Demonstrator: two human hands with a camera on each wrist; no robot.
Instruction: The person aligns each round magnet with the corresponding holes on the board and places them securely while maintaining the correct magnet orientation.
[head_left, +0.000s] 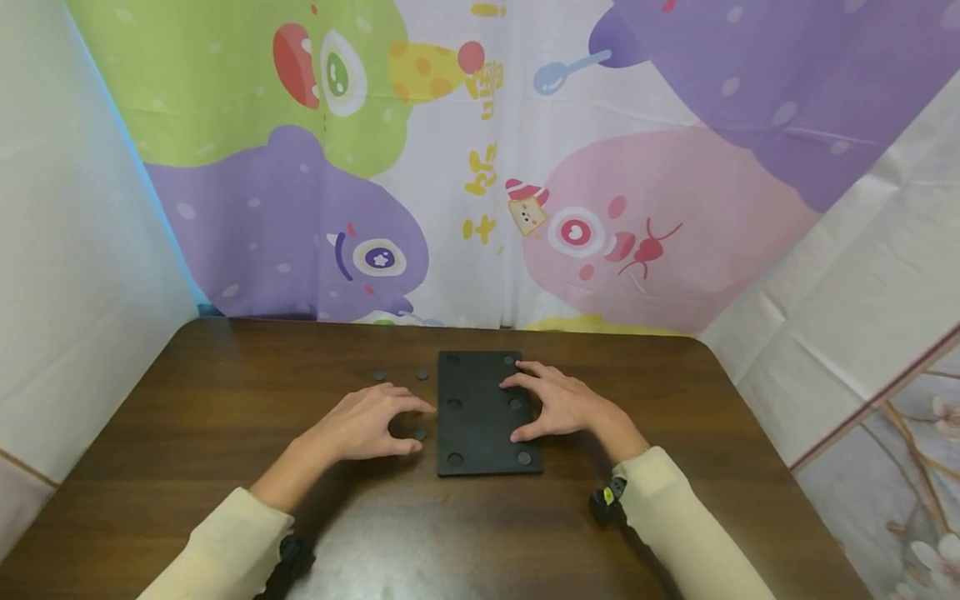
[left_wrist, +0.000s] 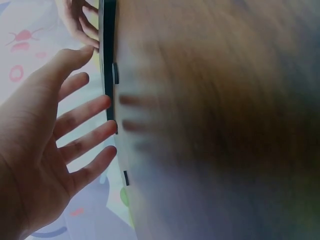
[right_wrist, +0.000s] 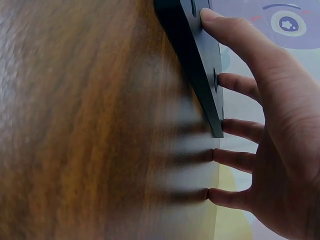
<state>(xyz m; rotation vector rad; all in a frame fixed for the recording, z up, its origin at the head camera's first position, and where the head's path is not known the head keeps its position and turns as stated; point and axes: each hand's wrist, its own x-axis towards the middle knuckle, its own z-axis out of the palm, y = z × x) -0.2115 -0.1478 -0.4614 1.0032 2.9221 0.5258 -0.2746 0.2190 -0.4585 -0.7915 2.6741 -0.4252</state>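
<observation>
A flat black board (head_left: 483,417) lies on the brown table, with round spots in two columns along its long sides. The spots on its right side look lighter than the dark round recesses on its left. My right hand (head_left: 562,404) spreads its fingers over the board's right edge; whether the thumb and fingertips touch it I cannot tell. Left of the board hovers my left hand (head_left: 367,423), fingers apart and holding nothing. One small dark disc (head_left: 420,434) lies between its thumb and index finger on the table. Beyond that hand lie two more discs, a left one (head_left: 379,377) and a right one (head_left: 422,376).
The wooden table (head_left: 360,525) has rounded far corners. A curtain (head_left: 465,167) printed with cartoon figures hangs behind its far edge, and pale cloth (head_left: 82,275) hangs at the left side. Dark wrist devices (head_left: 602,502) sit at the sleeves.
</observation>
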